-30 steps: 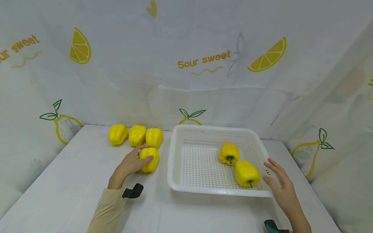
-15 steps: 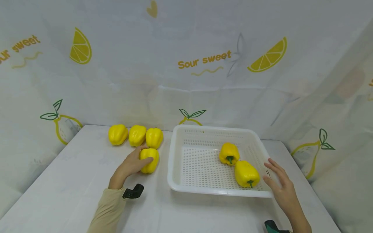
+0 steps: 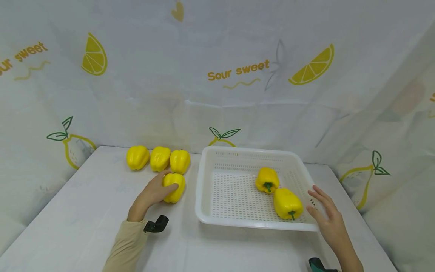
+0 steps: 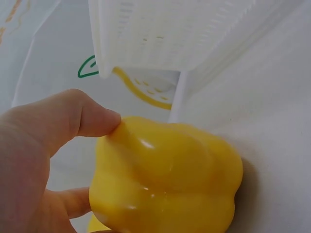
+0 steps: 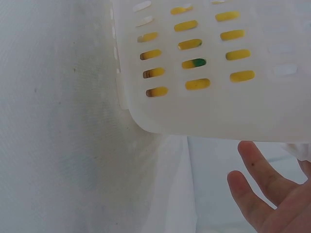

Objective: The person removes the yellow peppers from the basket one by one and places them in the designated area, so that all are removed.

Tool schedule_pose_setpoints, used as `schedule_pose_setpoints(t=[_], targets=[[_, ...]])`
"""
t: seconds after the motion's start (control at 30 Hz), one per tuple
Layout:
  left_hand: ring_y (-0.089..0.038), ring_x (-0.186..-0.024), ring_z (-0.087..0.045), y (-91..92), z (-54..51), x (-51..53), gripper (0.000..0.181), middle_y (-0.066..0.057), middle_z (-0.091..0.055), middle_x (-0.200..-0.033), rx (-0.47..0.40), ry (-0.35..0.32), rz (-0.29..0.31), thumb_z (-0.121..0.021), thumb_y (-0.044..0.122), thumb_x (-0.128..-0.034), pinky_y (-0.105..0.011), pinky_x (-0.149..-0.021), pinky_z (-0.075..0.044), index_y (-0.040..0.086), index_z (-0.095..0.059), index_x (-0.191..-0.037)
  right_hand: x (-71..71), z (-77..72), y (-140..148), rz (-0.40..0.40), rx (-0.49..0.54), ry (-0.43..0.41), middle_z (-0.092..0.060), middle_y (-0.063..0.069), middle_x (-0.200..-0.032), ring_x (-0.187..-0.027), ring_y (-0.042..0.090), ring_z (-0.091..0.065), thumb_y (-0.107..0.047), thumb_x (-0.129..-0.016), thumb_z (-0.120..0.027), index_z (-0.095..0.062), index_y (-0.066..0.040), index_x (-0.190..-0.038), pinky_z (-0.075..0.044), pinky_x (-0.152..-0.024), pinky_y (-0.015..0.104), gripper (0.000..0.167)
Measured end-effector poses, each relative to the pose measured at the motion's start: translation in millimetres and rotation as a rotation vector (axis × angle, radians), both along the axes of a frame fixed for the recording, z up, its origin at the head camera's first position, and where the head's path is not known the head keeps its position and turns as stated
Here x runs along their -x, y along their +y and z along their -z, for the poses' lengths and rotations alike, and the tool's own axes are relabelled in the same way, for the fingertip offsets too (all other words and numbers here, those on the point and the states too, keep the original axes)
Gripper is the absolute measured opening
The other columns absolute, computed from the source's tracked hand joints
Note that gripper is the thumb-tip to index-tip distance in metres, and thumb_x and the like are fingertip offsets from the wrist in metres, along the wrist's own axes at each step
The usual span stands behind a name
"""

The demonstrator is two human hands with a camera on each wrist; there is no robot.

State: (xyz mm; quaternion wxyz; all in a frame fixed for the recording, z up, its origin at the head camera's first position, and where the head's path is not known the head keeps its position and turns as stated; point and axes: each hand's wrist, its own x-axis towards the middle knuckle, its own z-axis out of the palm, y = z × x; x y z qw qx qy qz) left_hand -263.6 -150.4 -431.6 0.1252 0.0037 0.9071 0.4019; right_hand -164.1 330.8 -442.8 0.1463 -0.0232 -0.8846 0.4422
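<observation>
My left hand [image 3: 154,192] grips a yellow bell pepper [image 3: 177,192] that sits on the table left of a white plastic basket [image 3: 200,204]. In the left wrist view, the thumb [image 4: 92,116] presses one side of the pepper [image 4: 165,174], and another finger shows behind it. My right hand [image 3: 330,219] is at the basket's right rim with its fingers spread and loosely bent. From the right wrist view, the fingers [image 5: 265,170] lie close to the basket rim; whether they touch it is unclear. Two yellow bell peppers [image 3: 267,178] [image 3: 285,202] with green stems lie inside the basket.
Three more yellow bell peppers [image 3: 137,157] [image 3: 160,158] [image 3: 180,160] stand in a row at the table's back left, behind my left hand. A white curtain [image 3: 153,113] with lemon prints rises directly behind the table [image 3: 78,211].
</observation>
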Motion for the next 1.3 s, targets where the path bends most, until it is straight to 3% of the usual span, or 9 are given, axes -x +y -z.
schedule_pose_setpoints(t=[0.17,0.4,0.83,1.1,1.3], targets=[[-0.040,-0.123,-0.049,-0.4,-1.1,-0.8,0.075,-0.026,-0.040,-0.151,0.007,0.003,0.008,-0.058,0.045,-0.0931,-0.054,-0.096,-0.046,0.009,-0.029,-0.153,-0.6,0.6,0.9,-0.005,0.002,0.004,-0.021,0.006,-0.165,-0.145,-0.011,-0.011,-0.017,-0.101,-0.054,-0.044,-0.001,-0.146,-0.010,-0.113,0.074,0.048],[-0.041,-0.125,-0.047,1.4,-2.2,-2.1,0.075,-0.027,-0.041,-0.150,0.004,0.007,0.013,-0.063,0.043,-0.0911,-0.060,-0.101,-0.042,0.008,-0.032,-0.150,-0.6,1.6,1.9,-0.014,0.002,0.024,-0.022,0.003,-0.165,-0.128,-0.026,-0.015,-0.016,-0.101,-0.054,-0.044,-0.001,-0.145,-0.010,-0.114,0.073,0.048],[-0.043,-0.129,-0.045,-1.5,2.1,1.2,0.076,-0.028,-0.037,-0.152,-0.014,0.017,0.005,-0.062,0.042,-0.0920,-0.063,-0.103,-0.041,0.008,-0.030,-0.152,0.1,1.1,0.4,-0.018,0.001,0.035,-0.023,0.003,-0.165,-0.127,-0.027,-0.015,-0.017,-0.101,-0.054,-0.045,-0.002,-0.145,-0.010,-0.113,0.073,0.047],[-0.047,-0.140,-0.034,-4.3,1.0,2.0,0.080,-0.028,-0.029,-0.157,-0.013,0.036,0.017,-0.063,0.045,-0.0918,-0.067,-0.111,-0.031,0.008,-0.028,-0.153,0.1,2.0,1.0,-0.016,0.004,0.028,-0.022,-0.001,-0.165,-0.127,-0.027,-0.015,-0.017,-0.101,-0.054,-0.045,-0.001,-0.145,-0.010,-0.112,0.075,0.048],[-0.046,-0.137,-0.038,-7.2,-0.8,2.1,0.076,-0.028,-0.035,-0.154,-0.028,0.077,0.011,-0.065,0.042,-0.0920,-0.063,-0.108,-0.037,0.008,-0.032,-0.151,0.7,2.3,0.9,-0.012,0.005,0.023,-0.022,-0.002,-0.165,-0.131,-0.025,-0.014,-0.017,-0.101,-0.054,-0.045,-0.001,-0.145,-0.010,-0.113,0.074,0.047]])
